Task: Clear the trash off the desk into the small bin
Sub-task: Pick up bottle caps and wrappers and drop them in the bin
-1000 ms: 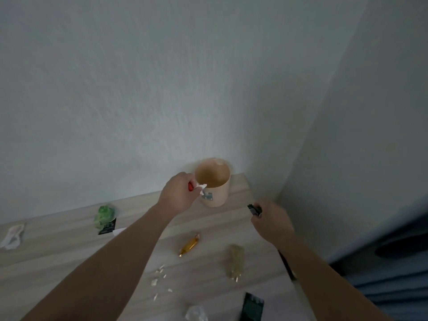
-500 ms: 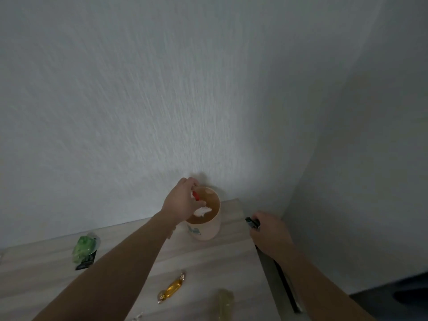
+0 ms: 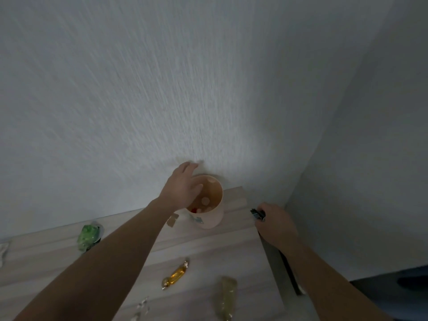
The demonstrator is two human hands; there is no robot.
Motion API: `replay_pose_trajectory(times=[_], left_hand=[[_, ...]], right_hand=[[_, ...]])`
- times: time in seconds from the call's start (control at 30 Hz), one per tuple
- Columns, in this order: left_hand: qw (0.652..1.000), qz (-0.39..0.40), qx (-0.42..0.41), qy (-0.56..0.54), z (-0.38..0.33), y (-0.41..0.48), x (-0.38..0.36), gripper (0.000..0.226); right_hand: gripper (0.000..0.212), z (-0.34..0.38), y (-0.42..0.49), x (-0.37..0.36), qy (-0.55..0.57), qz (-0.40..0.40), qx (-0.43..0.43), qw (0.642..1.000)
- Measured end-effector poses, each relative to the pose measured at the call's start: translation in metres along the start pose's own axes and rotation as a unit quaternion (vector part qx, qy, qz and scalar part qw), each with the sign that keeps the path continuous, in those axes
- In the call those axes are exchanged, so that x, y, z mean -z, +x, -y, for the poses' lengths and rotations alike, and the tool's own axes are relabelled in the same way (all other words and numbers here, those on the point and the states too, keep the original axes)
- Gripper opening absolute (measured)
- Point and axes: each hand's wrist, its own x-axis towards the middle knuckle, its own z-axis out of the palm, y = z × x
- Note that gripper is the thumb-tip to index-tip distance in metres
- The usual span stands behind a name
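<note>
Head camera looks down at the desk (image 3: 208,246), and your left hand (image 3: 183,188) hangs over the mouth of the small bin (image 3: 208,205) with fingers spread and nothing in them. Down inside the bin there's a red scrap (image 3: 195,210) at the bottom, so at least one piece is in. Your right hand (image 3: 275,224) sits off the desk's right edge, curled around a small dark packet (image 3: 257,214) that hasn't gone in yet. Plenty left on the wood: a green wrapper (image 3: 87,237) near the wall, a gold candy wrapper (image 3: 174,275), a pale yellowish wrapper (image 3: 228,295), and what looks like a clear crinkled piece (image 3: 141,309) at the bottom edge, though it's too blurred to be sure. A small tan scrap (image 3: 172,220) lies just beside the bin, outside it. By my read, you're early in the job.
</note>
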Motion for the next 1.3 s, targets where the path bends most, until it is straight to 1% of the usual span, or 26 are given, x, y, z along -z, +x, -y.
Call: replay_pose_trajectory(times=[0.17, 0.37, 0.47, 0.57, 0.67, 0.83, 0.97, 1.03, 1.2, 1.3], left_hand=[[0.998, -0.024, 0.002, 0.062, 0.006, -0.016, 0.011, 0.061], [0.993, -0.035, 0.037, 0.104, 0.030, -0.049, 0.031, 0.059], [0.991, -0.042, 0.059, 0.111, 0.045, -0.064, 0.044, 0.058], [0.989, -0.053, 0.073, 0.115, 0.059, -0.078, 0.056, 0.057], [0.988, -0.055, 0.083, 0.115, 0.076, -0.091, 0.066, 0.056], [0.987, -0.072, 0.096, 0.104, 0.103, -0.107, 0.080, 0.054], [0.986, -0.085, 0.109, 0.095, 0.121, -0.115, 0.087, 0.053], [0.986, -0.089, 0.114, 0.087, 0.130, -0.117, 0.088, 0.053], [0.984, -0.093, 0.129, 0.079, 0.146, -0.120, 0.086, 0.053], [0.984, -0.092, 0.132, 0.076, 0.150, -0.119, 0.082, 0.053]], right_hand=[[0.010, 0.004, -0.005, 0.001, -0.004, -0.008, -0.004, 1.000], [0.009, 0.030, -0.004, 0.007, -0.027, -0.012, 0.016, 0.999], [0.005, 0.054, 0.001, 0.011, -0.024, -0.027, 0.042, 0.998], [0.009, 0.079, 0.010, 0.015, -0.036, -0.037, 0.064, 0.997], [0.007, 0.101, 0.022, 0.014, -0.043, -0.050, 0.090, 0.994], [0.016, 0.133, 0.044, 0.007, -0.093, -0.040, 0.121, 0.987], [0.014, 0.155, 0.060, 0.002, -0.121, -0.029, 0.139, 0.982], [0.019, 0.164, 0.068, -0.001, -0.119, -0.018, 0.146, 0.982], [0.041, 0.171, 0.085, -0.013, -0.114, 0.025, 0.165, 0.979], [0.058, 0.168, 0.091, -0.020, -0.090, 0.039, 0.161, 0.982]])
